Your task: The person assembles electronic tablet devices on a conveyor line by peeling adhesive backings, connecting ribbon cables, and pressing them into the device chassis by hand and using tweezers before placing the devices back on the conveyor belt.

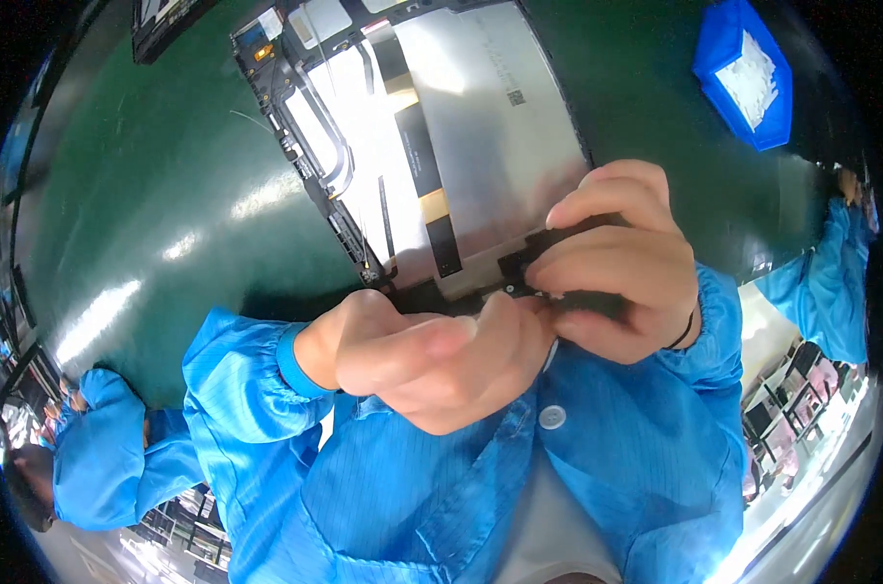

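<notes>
An opened flat electronic device, tablet-like in shape [500, 127], lies on the green table with its inside facing up. Silver plates, black flat strips with gold-coloured bands and a dark frame with thin cables show in it. At its near edge both my hands meet, fingers curled and closed. My left hand [441, 360] pinches at the near edge, its fingertips against those of my right hand. The right hand [621, 268] bends over the near right corner, thumb and fingers drawn together. Whatever sits between the fingertips is hidden or too small to name.
A blue plastic bin [782, 122] holding small white pieces stands at the far right of the green table [149, 185]. Part of another dark device [169, 24] shows at the far left. People in blue sleeves sit at both sides, one at the left [110, 448].
</notes>
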Action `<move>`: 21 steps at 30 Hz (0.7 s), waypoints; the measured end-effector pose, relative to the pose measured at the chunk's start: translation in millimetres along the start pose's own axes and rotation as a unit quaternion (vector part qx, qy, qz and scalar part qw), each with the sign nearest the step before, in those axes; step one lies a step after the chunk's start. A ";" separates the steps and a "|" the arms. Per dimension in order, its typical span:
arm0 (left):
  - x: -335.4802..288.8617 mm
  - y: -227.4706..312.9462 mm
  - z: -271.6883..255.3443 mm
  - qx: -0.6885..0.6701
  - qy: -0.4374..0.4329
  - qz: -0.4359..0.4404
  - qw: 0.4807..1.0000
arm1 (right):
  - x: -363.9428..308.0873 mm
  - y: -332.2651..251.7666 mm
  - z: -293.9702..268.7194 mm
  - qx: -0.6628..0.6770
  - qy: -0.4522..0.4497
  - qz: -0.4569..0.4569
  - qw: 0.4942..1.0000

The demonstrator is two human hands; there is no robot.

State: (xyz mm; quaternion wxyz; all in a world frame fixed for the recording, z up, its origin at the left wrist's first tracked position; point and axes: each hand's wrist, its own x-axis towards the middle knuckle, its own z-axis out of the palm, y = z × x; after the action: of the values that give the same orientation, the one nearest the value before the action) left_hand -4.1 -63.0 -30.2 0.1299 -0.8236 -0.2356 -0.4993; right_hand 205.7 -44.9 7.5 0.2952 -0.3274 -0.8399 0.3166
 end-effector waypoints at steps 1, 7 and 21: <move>0.0 -1.8 0.8 -0.007 0.006 0.028 1.000 | 0.8 0.2 0.2 -0.002 0.002 0.002 1.000; -0.3 -10.4 -13.8 -0.060 -0.018 0.097 0.993 | 6.5 11.0 -12.2 -0.124 0.104 0.056 0.985; 24.7 -52.2 -4.2 -0.081 -0.282 -0.288 0.912 | -11.5 11.5 -22.3 -0.309 0.108 -0.015 0.945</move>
State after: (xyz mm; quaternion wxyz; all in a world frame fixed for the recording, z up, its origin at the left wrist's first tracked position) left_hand -24.7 -13.9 -7.5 -0.1583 -0.8340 -0.4485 -0.2796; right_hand 232.6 -39.1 9.7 0.2731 -0.4226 -0.8642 -0.0003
